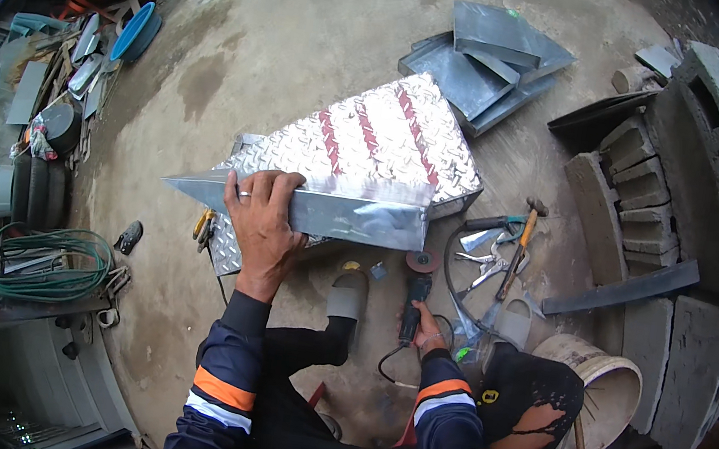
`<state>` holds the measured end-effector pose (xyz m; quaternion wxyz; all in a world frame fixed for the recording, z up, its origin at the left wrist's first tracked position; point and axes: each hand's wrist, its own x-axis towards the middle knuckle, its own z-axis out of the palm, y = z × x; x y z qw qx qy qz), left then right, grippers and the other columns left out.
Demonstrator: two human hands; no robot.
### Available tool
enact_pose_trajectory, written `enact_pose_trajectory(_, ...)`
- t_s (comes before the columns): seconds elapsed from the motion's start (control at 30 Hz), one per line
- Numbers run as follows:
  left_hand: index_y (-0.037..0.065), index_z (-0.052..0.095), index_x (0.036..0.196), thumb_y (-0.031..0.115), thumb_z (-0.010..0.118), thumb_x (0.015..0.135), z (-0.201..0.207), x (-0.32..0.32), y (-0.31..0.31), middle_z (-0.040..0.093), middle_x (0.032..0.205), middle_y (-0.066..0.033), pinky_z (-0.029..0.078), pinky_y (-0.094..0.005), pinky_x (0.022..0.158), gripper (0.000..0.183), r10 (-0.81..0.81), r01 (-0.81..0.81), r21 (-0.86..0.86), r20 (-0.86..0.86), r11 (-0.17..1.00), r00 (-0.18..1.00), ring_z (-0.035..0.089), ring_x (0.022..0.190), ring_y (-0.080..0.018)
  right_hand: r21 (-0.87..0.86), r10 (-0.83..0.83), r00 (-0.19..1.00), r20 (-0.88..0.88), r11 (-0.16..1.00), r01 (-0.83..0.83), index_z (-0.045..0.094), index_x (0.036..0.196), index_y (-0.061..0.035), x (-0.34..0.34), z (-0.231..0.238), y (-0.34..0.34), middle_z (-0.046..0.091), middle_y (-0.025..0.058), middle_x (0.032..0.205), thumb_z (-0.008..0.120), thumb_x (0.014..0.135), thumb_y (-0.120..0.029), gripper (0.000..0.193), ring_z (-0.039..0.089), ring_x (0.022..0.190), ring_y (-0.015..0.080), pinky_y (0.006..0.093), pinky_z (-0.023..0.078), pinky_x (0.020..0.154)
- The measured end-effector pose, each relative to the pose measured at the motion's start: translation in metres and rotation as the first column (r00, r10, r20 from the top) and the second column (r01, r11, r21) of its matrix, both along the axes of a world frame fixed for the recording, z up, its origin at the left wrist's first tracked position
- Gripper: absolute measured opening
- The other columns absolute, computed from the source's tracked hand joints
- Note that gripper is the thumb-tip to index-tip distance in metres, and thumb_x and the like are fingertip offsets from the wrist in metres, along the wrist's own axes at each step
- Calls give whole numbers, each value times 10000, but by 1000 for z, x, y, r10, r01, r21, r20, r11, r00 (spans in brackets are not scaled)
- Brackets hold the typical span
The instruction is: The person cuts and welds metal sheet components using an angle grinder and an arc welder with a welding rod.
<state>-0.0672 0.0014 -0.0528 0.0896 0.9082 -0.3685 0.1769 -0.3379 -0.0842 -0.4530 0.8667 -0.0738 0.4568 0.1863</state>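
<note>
My left hand (268,213), fingers curling over the top, is gripping a long grey folded sheet-metal piece (360,220) lying across a silvery, red-striped diamond-plate surface (347,146); my right hand (428,330), lower down, is grasping a black angle grinder (413,304).

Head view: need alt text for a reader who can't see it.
A person's left hand holds a folded sheet-metal piece over a red-striped diamond-plate surface; the right hand grips an angle grinder near the piece's right end. A hammer and pliers lie on the concrete floor, right.
</note>
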Motion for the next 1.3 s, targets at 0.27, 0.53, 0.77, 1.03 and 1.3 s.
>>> enact_pose_trajectory(0.27,156,606,1113,75,667,667,-7,3,-11,573,1069,-57,219,-577,1153,457,-25,25,-35,3,999,1000,537,1112,-282,-688,142,953,-266,665,-291,633,1085,18,-22,-3,35,670,161,845,641,886,-394,458,681,690,297,462,550,521)
enact_pose_trajectory(0.53,155,609,1101,64,630,723,-3,4,6,558,1052,-60,156,-640,1168,389,7,-7,-8,0,1000,1000,527,1127,-288,-666,371,829,-418,496,-557,570,1149,65,-51,-62,48,688,244,986,597,911,-312,446,722,812,365,415,598,580)
enact_pose_trajectory(0.77,169,621,1077,27,575,765,-7,12,-17,580,1046,-26,138,-694,1128,346,-68,69,-180,10,981,998,536,1148,-257,-756,142,850,-507,401,-517,631,950,-8,-74,-40,-106,674,155,885,654,876,-266,270,712,762,250,350,560,527)
enact_pose_trajectory(1.03,147,625,1035,115,624,799,15,36,37,642,1016,-37,191,-613,1142,238,-32,83,-375,141,923,990,601,1076,-268,-819,354,933,61,-517,249,398,1439,-8,78,393,-110,467,216,1401,844,735,-395,919,473,1296,313,405,372,1071)
enact_pose_trajectory(1.3,97,635,1004,119,651,787,3,17,21,659,956,-100,431,-388,949,219,-217,13,-822,-136,569,967,627,975,-318,-404,465,864,-191,-840,363,519,1321,-149,89,499,-86,609,93,1188,657,673,5,680,557,1152,300,488,292,1084)
